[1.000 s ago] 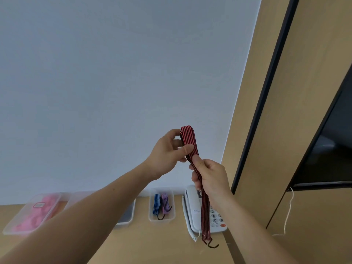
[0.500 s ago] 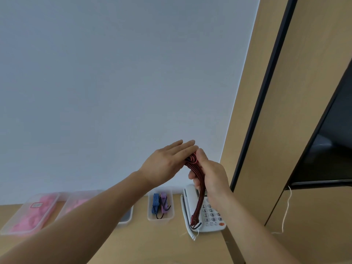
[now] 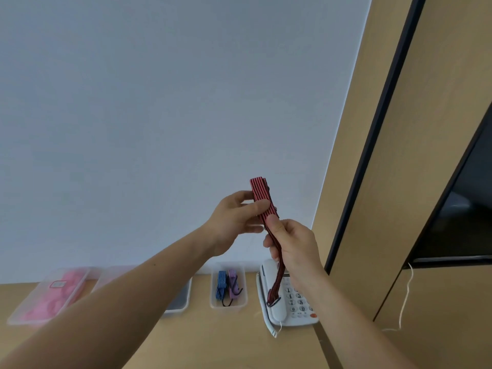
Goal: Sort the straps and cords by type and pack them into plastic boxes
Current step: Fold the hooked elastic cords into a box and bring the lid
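Head view, single frame. Both hands are raised in front of a pale wall (image 3: pixel 159 115), working one red-and-black striped strap (image 3: pixel 262 198). Left hand (image 3: pixel 234 219): thumb and fingers pinch the folded upper part of the strap, and the fold stands just above the fingertips. Right hand (image 3: pixel 295 246): fingers are curled round the strap just below the left hand, with the thumb pressed on its front. The two hands are close together, nearly touching. Below the right fist the rest of the strap hangs down in front of a white telephone (image 3: pixel 295 307); its lower end carries a dark hook (image 3: pixel 272 303). The strap is in the air, not in any box. On the wooden desk (image 3: pixel 213 342), against the wall, sits a small clear plastic box (image 3: pixel 229 311) just left of the telephone; inside it a blue striped strap (image 3: pixel 221 287) and a purple strap (image 3: pixel 233 284) lie side by side. Farther left, a second clear box (image 3: pixel 183 296) is partly hidden behind the left forearm; its contents cannot be made out. At the far left, a third clear box (image 3: pixel 29 299) holds pink items (image 3: pixel 66 286), which are blurred. To the right stand wooden panels (image 3: pixel 372 182) and a dark screen (image 3: pixel 466 222), with a thin white cord (image 3: pixel 404 296) hanging below.
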`<state>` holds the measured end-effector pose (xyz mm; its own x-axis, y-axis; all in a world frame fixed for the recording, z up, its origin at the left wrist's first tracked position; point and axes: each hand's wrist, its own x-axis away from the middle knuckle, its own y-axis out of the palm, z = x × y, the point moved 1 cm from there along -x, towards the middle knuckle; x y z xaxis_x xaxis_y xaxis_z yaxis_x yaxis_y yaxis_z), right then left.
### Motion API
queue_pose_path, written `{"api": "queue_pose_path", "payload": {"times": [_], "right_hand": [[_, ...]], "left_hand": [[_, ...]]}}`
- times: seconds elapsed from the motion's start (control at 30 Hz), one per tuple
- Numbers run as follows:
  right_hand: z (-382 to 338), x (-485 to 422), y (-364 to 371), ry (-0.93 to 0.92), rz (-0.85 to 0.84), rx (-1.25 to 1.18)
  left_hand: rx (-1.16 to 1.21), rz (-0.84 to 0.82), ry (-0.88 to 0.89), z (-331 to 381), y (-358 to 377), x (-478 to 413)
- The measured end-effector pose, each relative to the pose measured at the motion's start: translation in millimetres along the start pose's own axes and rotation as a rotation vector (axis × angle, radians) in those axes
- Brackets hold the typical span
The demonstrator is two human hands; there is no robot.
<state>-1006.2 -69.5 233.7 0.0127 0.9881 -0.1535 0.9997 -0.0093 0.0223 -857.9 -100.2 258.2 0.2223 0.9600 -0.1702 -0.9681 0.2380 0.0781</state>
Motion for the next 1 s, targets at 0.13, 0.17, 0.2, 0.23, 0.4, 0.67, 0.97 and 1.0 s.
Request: {"api": "queue_pose_path", "payload": {"times": [0.13, 0.17, 0.2, 0.23, 0.4, 0.67, 0.97, 1.0], "right_hand": [[0, -2, -3, 0.027, 0.026, 0.046], [0, -2, -4, 0.032, 0.026, 0.047], [-1, -2, -4, 0.039, 0.026, 0.037], [-1, -3, -5, 0.047, 0.026, 0.016], [-3, -4, -5, 0.102, 0.032, -0.106], [1, -3, -6, 0.131, -0.016, -0.13], [1, -4, -4, 0.041, -0.018, -0.126], [-1, -5, -5, 0.018, -0.021, -0.124]], "left_hand": [[-0.156, 0.059, 0.148, 5, 2, -2], [-0.214, 0.071, 0.187, 6, 3, -3], [-0.276, 0.088, 0.223, 6, 3, -3], [-0.34, 0.107, 0.26, 6, 3, -4], [-0.655, 0.077, 0.437, -2, 2, -1], [-1.171, 0.099, 0.82, -11, 5, 1], [-0.821, 0.094, 0.437, -22, -2, -8], [-0.578, 0.092, 0.217, -19, 0, -9]]}}
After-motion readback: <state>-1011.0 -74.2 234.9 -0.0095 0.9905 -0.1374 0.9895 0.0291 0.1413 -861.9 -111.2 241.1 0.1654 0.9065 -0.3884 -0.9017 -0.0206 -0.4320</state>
